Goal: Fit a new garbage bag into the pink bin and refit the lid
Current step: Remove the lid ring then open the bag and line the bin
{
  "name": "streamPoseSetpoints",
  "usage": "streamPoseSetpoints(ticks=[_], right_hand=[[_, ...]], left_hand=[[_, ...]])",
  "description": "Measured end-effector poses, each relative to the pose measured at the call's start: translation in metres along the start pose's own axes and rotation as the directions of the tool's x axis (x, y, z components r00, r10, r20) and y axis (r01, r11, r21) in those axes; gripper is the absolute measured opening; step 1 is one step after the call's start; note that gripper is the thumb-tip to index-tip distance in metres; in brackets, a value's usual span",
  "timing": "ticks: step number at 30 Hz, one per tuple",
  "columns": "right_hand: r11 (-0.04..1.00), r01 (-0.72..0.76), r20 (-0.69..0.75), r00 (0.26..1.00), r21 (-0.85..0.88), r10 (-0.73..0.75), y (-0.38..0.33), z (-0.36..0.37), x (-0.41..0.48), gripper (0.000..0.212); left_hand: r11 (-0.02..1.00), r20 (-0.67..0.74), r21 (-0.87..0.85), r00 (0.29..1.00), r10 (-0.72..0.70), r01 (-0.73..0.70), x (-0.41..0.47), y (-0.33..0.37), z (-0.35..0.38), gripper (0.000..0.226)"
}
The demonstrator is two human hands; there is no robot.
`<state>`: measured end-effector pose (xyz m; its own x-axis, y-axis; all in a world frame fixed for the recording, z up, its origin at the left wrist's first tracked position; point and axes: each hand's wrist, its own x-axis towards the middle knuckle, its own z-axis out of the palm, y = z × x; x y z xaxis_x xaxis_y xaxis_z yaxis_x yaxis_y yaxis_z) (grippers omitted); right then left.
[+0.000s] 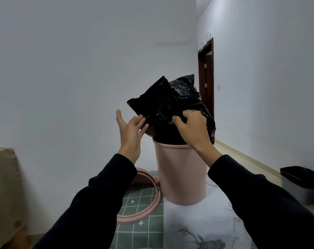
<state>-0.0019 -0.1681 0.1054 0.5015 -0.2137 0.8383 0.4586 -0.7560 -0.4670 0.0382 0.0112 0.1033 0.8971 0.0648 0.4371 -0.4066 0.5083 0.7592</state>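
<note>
The pink bin (181, 175) stands upright on a table in the middle of the view. A black garbage bag (170, 101) sticks up out of its mouth, crumpled and bunched above the rim. My right hand (192, 128) grips the bag's near edge above the rim, fingers curled into the plastic. My left hand (131, 128) is at the bag's left side with fingers straight, its fingertips touching the plastic. The pink ring-shaped lid (152, 200) lies flat on the table to the left of the bin, partly behind my left sleeve.
The table has a green checked cloth (140, 229) and a white printed sheet (197, 221) under the bin. A beige box (3, 191) sits at the far left. A grey bin with a black liner (301, 184) stands on the floor at right. A dark door (206, 79) is behind.
</note>
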Motion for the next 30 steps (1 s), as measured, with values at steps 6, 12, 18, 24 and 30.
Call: streamPoseSetpoints(ticks=[6,12,18,24,30], right_hand=[[0.954,-0.174,-0.014,0.983,0.242,0.183,-0.006,-0.004,0.01,0.048],[0.931,-0.223,0.0,0.973,0.289,0.233,-0.007,-0.003,0.012,0.05],[0.893,-0.224,0.004,0.97,0.389,0.242,-0.013,-0.002,0.013,0.048],[0.869,-0.201,-0.022,0.971,0.452,0.237,-0.022,-0.007,0.018,0.046],[0.797,-0.209,0.01,0.969,0.567,0.247,-0.033,-0.008,0.019,0.042]], left_hand=[[0.972,-0.132,0.223,0.986,0.105,-0.073,-0.006,0.0,0.008,0.032],[0.942,-0.027,0.326,0.996,0.087,-0.073,-0.013,-0.004,0.012,0.028],[0.904,0.095,0.42,0.995,0.04,-0.076,-0.015,-0.008,0.017,0.032],[0.874,0.162,0.471,0.985,0.05,-0.122,-0.016,-0.012,0.013,0.051],[0.826,0.346,0.52,0.938,0.029,-0.217,-0.018,-0.02,0.012,0.098]])
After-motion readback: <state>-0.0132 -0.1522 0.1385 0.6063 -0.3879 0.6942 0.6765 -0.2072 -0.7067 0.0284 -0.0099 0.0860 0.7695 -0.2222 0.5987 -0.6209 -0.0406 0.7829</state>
